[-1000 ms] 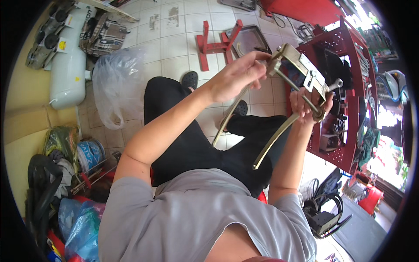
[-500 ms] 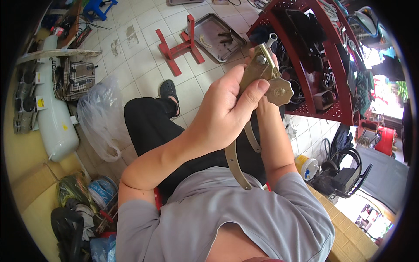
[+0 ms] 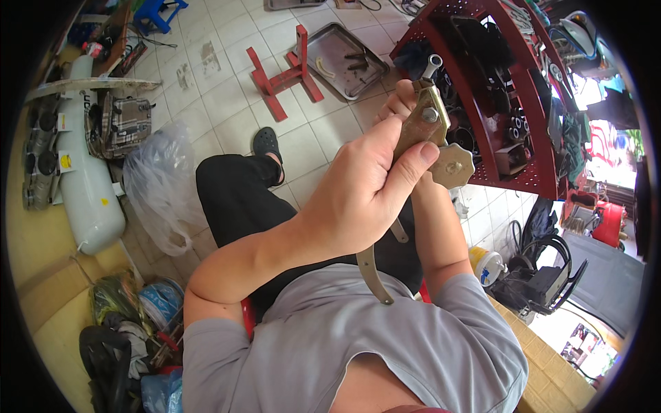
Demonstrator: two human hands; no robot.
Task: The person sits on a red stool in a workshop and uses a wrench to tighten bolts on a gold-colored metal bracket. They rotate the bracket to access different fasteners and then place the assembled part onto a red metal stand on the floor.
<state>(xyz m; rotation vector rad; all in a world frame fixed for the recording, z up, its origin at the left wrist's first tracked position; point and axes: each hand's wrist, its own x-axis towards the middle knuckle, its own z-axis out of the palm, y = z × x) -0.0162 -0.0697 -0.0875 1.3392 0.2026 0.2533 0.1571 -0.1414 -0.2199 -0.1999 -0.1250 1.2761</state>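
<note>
Your left hand (image 3: 354, 186) grips the brass-coloured metal bracket (image 3: 419, 131) up in front of you, thumb along its side, with curved strips (image 3: 372, 277) hanging below. Your right hand (image 3: 396, 102) is mostly hidden behind it; its grip cannot be told.

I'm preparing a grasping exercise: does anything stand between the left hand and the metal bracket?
Nothing visible does: the left hand grips the metal bracket directly, its thumb lying against it.
</note>
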